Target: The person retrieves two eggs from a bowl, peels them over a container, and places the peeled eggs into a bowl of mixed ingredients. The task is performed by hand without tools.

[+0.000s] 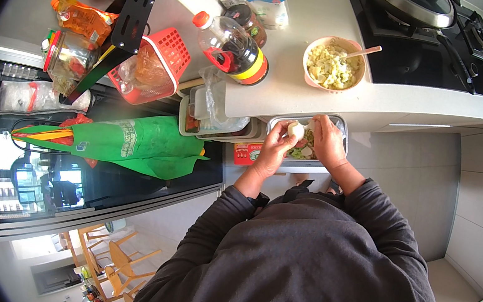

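Note:
A pale, rounded item, perhaps an egg or a garlic bulb (296, 130), is pinched between the fingers of my left hand (277, 145). My right hand (327, 143) is beside it, fingertips together at a small whitish piece; whether that piece is joined to the round item cannot be told. Both hands are over a bin with a pale rim (345, 132), which holds green and brown scraps. On the counter beyond stands a pink bowl (306, 77) of chopped pale green and yellow food, with a light-handled utensil (365, 52) resting in it.
A soy-sauce-like bottle (249, 59), a lidded jar (254, 27) and smaller bottles stand on the counter (278, 95). A lidded pan (416, 5) sits on the black gas hob (397, 62). Leftward are stacked plastic containers (188, 130), a red basket (171, 61) and a green bag (152, 144).

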The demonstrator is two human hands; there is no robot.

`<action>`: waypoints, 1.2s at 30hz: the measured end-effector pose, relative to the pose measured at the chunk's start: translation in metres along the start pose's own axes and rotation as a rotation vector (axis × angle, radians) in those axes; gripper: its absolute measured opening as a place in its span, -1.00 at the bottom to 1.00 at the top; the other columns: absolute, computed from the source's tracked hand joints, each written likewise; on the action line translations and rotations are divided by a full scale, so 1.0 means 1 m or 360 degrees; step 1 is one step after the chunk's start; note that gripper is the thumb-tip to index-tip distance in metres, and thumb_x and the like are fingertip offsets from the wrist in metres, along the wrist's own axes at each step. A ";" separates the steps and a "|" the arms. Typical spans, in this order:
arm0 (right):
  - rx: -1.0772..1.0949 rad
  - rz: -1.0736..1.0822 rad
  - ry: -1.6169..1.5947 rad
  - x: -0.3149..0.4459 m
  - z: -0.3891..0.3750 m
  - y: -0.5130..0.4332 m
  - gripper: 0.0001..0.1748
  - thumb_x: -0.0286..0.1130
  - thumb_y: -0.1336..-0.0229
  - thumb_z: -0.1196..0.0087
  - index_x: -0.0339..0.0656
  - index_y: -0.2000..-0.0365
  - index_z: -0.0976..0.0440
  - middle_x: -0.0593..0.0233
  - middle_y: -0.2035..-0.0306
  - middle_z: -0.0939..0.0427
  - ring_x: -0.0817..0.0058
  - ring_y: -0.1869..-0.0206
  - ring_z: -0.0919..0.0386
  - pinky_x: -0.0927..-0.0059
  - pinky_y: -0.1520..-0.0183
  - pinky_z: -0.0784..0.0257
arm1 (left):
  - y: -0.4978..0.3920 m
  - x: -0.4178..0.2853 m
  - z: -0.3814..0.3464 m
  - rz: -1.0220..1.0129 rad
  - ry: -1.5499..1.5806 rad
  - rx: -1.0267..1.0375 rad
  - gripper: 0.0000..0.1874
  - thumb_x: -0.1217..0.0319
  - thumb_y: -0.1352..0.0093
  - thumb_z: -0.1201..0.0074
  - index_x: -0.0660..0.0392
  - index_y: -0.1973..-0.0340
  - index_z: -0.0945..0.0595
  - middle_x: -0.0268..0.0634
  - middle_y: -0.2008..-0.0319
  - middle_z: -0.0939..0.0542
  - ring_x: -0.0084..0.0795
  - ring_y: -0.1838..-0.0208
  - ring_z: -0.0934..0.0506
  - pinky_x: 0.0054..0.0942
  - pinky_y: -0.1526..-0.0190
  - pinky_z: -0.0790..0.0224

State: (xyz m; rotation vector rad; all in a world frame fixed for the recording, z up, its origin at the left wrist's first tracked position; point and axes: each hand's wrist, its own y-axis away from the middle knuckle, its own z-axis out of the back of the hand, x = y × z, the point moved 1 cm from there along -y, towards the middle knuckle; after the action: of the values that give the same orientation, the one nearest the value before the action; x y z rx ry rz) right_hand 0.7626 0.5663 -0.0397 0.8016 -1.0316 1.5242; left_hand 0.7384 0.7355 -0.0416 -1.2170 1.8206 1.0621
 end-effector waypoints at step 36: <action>0.0292 0.0339 0.0136 0.009 -0.003 0.007 -0.76 -0.50 -0.25 0.05 -0.38 0.10 -0.43 -0.15 0.27 -0.56 -0.09 0.17 -0.55 0.10 0.10 -0.48 | -0.005 0.007 -0.005 -0.0260 -0.0419 -0.0190 -0.60 0.57 -0.35 -0.19 0.18 -0.05 -0.39 -0.31 0.05 -0.50 -0.53 -0.01 -0.49 -0.51 -0.06 -0.41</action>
State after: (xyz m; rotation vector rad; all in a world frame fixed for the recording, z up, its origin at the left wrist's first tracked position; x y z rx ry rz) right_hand 0.7539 0.5724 -0.0342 0.7637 -0.9471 1.8400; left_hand 0.7405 0.7272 -0.0471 -1.2088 1.4514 1.1895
